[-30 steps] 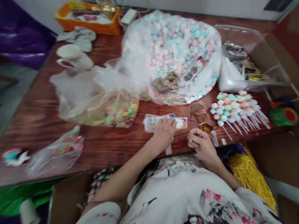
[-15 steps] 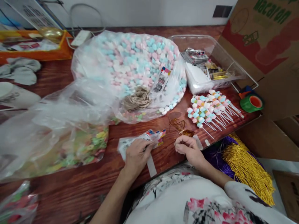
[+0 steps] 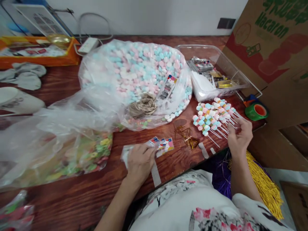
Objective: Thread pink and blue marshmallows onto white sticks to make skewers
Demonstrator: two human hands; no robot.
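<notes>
Moved half-curled right hand (image 3: 240,136) from gold ties (image 3: 193,142) to skewers (image 3: 207,116), within reach; cannot tell hold. Kept left hand (image 3: 141,162) on sachets (image 3: 168,145); cannot tell grip.

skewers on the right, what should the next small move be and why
Probably close the right hand on one of the skewers: its thumb and fingers are right by the ends of the sticks, though whether they touch is unclear, while the left hand lies over the packets.
</notes>
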